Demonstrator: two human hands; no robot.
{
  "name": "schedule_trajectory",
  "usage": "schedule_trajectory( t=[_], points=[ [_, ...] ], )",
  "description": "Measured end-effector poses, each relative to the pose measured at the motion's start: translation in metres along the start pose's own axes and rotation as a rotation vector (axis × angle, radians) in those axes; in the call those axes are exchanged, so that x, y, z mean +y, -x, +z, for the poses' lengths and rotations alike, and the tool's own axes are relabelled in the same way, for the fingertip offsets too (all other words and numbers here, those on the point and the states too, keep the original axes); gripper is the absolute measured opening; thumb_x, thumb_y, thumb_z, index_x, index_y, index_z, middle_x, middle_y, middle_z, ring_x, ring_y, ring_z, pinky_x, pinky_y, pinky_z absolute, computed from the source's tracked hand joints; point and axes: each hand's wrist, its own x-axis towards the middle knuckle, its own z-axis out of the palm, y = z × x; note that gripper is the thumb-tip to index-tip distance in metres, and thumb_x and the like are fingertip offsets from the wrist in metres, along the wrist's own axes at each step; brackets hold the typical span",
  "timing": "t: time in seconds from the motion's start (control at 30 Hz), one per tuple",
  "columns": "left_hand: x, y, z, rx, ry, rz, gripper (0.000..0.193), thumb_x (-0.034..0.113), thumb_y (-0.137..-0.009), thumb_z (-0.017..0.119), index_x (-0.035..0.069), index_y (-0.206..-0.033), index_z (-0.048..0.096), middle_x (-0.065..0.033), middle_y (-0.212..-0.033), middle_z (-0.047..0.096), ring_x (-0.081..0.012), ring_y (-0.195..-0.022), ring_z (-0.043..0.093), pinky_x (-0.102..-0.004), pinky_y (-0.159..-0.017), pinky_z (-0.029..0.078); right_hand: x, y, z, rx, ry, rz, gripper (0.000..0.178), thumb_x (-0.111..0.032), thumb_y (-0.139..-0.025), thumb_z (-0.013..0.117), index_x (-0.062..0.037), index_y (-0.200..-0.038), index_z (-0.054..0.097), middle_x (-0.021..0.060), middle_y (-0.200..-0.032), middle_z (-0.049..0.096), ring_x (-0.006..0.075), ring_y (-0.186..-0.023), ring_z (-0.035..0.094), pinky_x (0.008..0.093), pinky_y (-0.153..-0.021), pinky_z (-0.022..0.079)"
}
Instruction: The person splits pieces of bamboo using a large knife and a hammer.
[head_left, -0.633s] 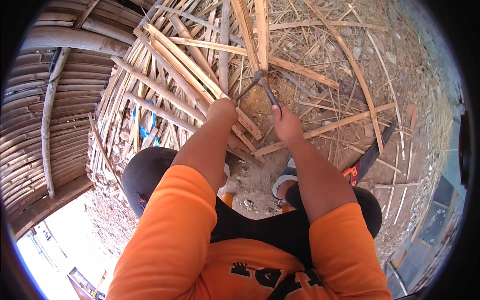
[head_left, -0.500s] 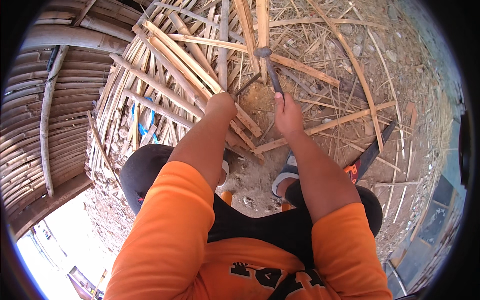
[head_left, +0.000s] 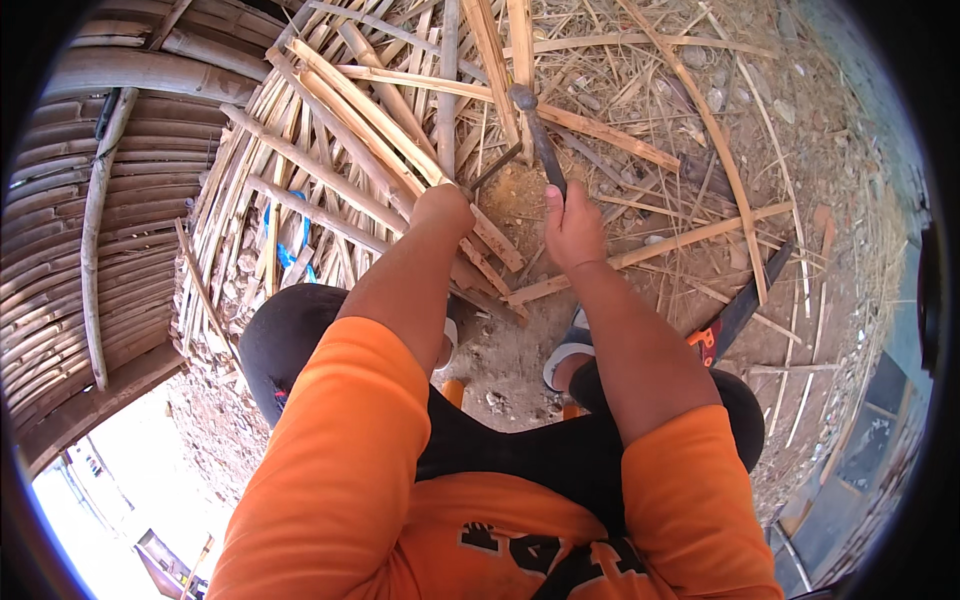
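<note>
My left hand [head_left: 443, 210] is closed round the near end of a dark narrow bar [head_left: 497, 168], perhaps a blade. The fingers are mostly hidden behind the back of the hand. The bar's far tip reaches the lower end of a split bamboo strip [head_left: 522, 50]. With its thumb along the dark handle, my right hand [head_left: 576, 230] grips a hammer [head_left: 545, 150]. The hammer's rounded head lies over the strip, just beyond the bar's tip; whether they touch I cannot tell.
Split bamboo poles [head_left: 340, 130] lie heaped to the left, beside a slatted bamboo wall [head_left: 60, 240]. A handsaw with an orange handle [head_left: 706, 345] rests on the ground at right. Blue plastic [head_left: 290, 240] shows among the strips. Long strips [head_left: 700, 110] and straw cover the far right.
The hammer and my right hand have shifted slightly to the left, with the head a little farther away. My left hand and the bar have stayed almost still.
</note>
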Motion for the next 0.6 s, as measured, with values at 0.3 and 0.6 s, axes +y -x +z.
schedule_trajectory(
  t=[0.3,0.6],
  points=[
    [-0.016,-0.019,0.014,-0.005,0.025,-0.066,0.038,0.036,-0.091,0.066,0.004,-0.109,0.074,-0.0174,-0.111,0.073,-0.0348,-0.107,0.069,-0.0443,-0.093,0.056,0.036,0.011,-0.012,-0.026,0.111,0.106,0.044,-0.043,-0.105,0.047,-0.0018,-0.093,0.056,0.0260,-0.075,0.065,0.0482,-0.074,0.064,0.0565,-0.067,0.049],
    [-0.034,-0.020,-0.033,-0.006,-0.133,-0.069,0.033,0.032,-0.089,0.070,0.014,-0.117,0.071,-0.0103,-0.119,0.071,-0.0309,-0.113,0.067,-0.0426,-0.096,0.055,0.029,-0.031,-0.047,0.190,-0.080,0.181,0.049,-0.044,-0.105,0.045,0.0001,-0.089,0.057,0.0259,-0.074,0.064,0.0483,-0.076,0.064,0.0550,-0.070,0.049]
  ],
)
